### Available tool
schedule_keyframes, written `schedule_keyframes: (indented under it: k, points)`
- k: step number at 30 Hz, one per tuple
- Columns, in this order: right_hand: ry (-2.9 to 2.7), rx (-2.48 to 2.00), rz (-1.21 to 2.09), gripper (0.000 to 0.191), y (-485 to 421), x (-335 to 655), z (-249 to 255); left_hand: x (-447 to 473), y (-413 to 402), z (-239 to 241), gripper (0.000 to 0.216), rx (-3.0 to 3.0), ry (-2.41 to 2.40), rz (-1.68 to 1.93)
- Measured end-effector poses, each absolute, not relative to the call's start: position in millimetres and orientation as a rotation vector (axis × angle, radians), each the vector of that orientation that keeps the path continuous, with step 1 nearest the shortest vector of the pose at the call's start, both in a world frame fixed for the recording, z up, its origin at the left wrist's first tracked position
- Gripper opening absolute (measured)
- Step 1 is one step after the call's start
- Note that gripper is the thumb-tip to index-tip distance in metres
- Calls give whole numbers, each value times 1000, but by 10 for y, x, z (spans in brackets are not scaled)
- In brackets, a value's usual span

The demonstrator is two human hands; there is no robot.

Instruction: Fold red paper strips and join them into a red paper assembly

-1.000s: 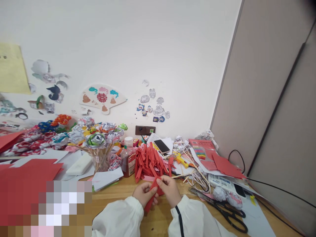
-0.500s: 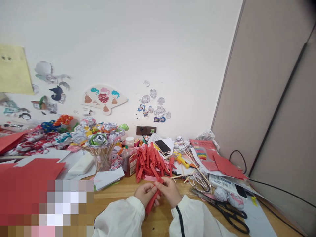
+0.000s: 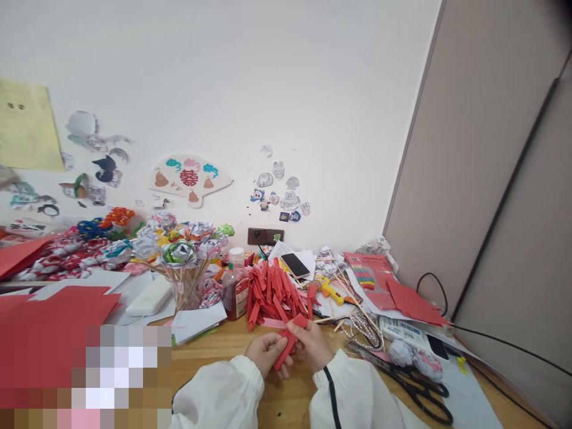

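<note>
A folded strip of red paper slants between my two hands, low over the wooden table. My left hand pinches its lower left part with the thumb on top. On the upper right end my right hand grips the same strip between thumb and fingers. Just beyond the hands lies a heap of folded red paper strips, with a pink strip at its near edge.
Left of the heap stand a glue bottle and a cup of paper flowers. To the right are black scissors, a bead string, a yellow glue gun and a phone. Red sheets cover the left side.
The red strip has turned more of its flat face upward and sits more compactly between the hands. My right hand has shifted slightly right. Both hands keep hold of it.
</note>
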State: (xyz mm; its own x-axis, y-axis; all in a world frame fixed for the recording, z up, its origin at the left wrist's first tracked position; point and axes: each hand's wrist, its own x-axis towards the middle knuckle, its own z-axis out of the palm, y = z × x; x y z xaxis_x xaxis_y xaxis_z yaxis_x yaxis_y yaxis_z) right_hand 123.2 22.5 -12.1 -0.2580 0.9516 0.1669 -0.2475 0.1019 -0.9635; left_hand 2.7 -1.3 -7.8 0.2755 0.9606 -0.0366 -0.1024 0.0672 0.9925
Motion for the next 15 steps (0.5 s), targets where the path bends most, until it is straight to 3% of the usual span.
schedule_keyframes:
  k: [9, 15]
  points:
    - [-1159, -847, 1302, 34, 283, 1255, -119, 32, -1, -67, 40, 1215, 994, 934]
    - [-1303, -949, 1005, 33, 331, 1330, -117, 42, -22, -94, 41, 1224, 939, 923]
